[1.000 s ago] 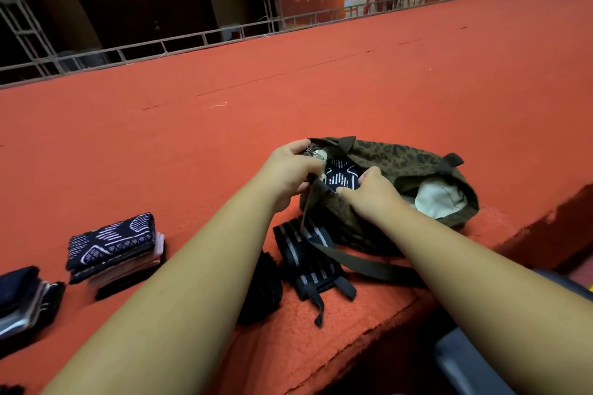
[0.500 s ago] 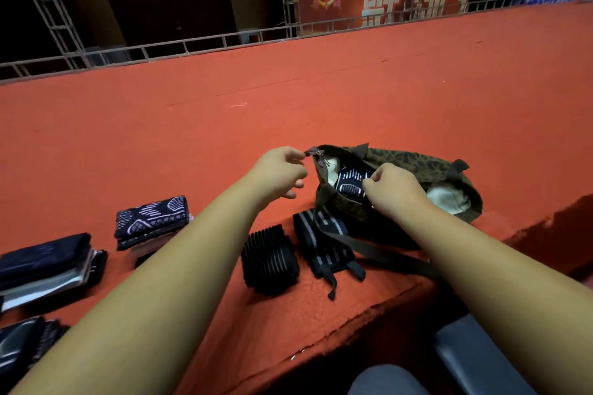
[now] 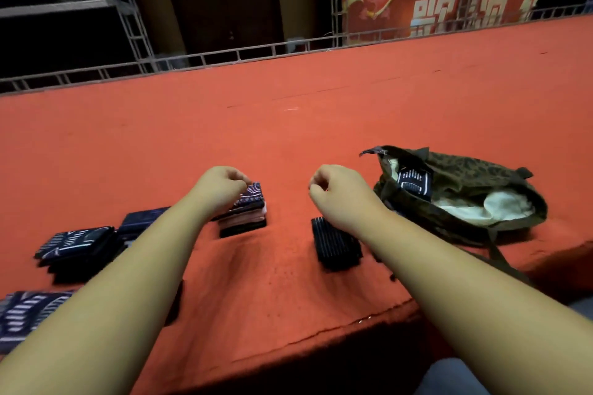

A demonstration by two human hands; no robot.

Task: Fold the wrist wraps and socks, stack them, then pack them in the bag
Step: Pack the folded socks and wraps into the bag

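An open camouflage bag [image 3: 481, 176] lies on the red carpet at the right, with a folded black-and-white patterned piece [image 3: 413, 182] standing in its mouth. My right hand [image 3: 337, 192] hovers left of the bag, fingers loosely curled and holding nothing. A rolled black ribbed wrist wrap [image 3: 335, 244] lies below that hand. My left hand [image 3: 221, 189] hangs over the near side of a stack of folded socks [image 3: 247, 213], fingers loosely curled and empty. The second wrist wrap is mostly hidden under my right forearm.
More folded stacks sit at the left: a patterned stack [image 3: 80, 244], a dark stack [image 3: 141, 221] behind it, and a striped pile [image 3: 25, 311] at the near left corner. The carpeted platform edge [image 3: 321, 337] runs close to me. A metal railing [image 3: 224, 54] borders the far side.
Both hands left the bag and moved left; the patterned piece stays inside it. My left hand now hangs over the sock stack. The view swung left.
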